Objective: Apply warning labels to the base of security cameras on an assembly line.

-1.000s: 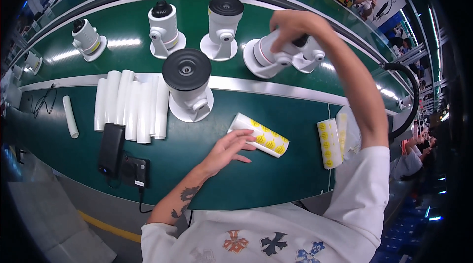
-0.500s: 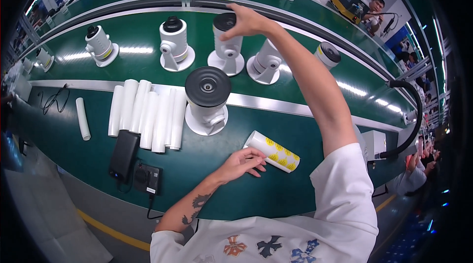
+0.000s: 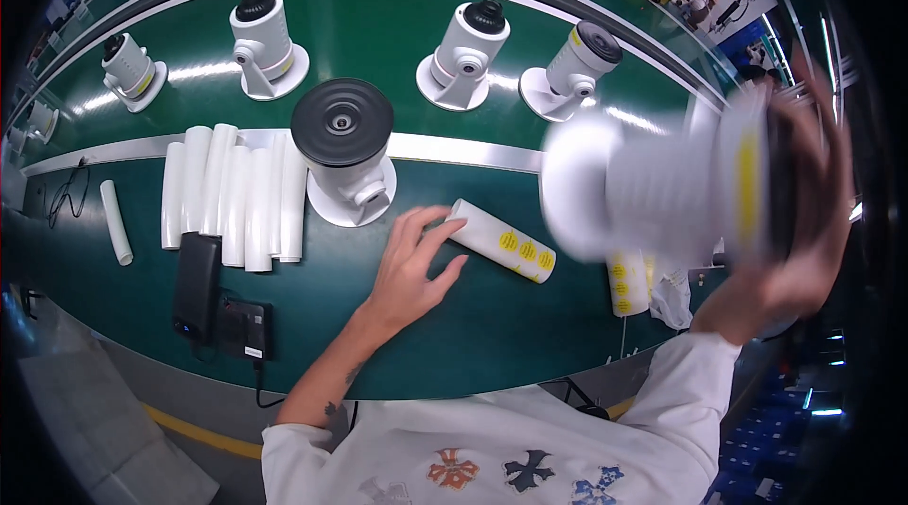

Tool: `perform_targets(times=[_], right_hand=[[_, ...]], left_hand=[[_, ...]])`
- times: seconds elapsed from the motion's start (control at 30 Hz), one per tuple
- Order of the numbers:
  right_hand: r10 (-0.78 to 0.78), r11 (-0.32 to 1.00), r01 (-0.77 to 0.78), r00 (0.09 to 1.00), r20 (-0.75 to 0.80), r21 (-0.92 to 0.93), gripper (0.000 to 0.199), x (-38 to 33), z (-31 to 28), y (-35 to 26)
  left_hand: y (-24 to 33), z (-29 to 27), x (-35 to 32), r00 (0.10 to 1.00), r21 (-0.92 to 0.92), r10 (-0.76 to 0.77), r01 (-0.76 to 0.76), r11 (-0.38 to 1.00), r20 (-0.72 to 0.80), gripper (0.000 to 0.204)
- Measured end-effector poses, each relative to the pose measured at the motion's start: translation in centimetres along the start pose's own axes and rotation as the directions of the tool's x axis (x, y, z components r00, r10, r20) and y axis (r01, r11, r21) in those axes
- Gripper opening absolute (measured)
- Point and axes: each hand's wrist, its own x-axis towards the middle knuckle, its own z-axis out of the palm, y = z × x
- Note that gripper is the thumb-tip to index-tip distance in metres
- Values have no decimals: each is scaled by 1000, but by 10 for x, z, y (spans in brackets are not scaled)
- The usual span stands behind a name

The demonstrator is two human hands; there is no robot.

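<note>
At the right, my right hand (image 3: 804, 193) grips a white cylindrical device (image 3: 662, 188) by its black end. The device lies sideways in the air, its round white base pointing left; motion blurs both. My left hand (image 3: 411, 259) rests over the green bench, fingers apart. Its fingertips are at the left end of a white roll with yellow labels (image 3: 501, 240); whether they touch it I cannot tell. Left of that hand a similar device (image 3: 352, 193) stands upright with a wide black disc on top (image 3: 342, 122).
Several similar white devices (image 3: 465, 56) stand on the green belt behind the bench. White rolls (image 3: 232, 193) lie side by side at left, near a black power bank (image 3: 197, 283) and a cabled black box (image 3: 244, 325). Another labelled roll (image 3: 629, 283) is beneath the held device.
My right hand has brought a device from the belt to the near right, tipping it sideways. My left hand has spread its fingers at the roll's end. The whole view has shifted.
</note>
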Motion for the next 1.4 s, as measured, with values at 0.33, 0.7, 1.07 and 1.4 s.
perform_targets(times=[0.33,0.7,1.07,1.4], right_hand=[[-77,959,-125,746,661,253,104,-96,95,-36],[-70,949,-109,842,536,295,105,-107,127,-23],[121,992,-128,971,207,21,25,-79,118,29],[-25,999,32,981,192,-38,15,-76,116,29]], left_hand=[[-19,28,36,916,197,199,-279,940,348,43],[15,7,52,962,-150,208,-182,972,177,28],[58,-10,53,891,-153,367,-337,929,267,27],[55,-12,48,921,-146,218,-179,973,324,20]])
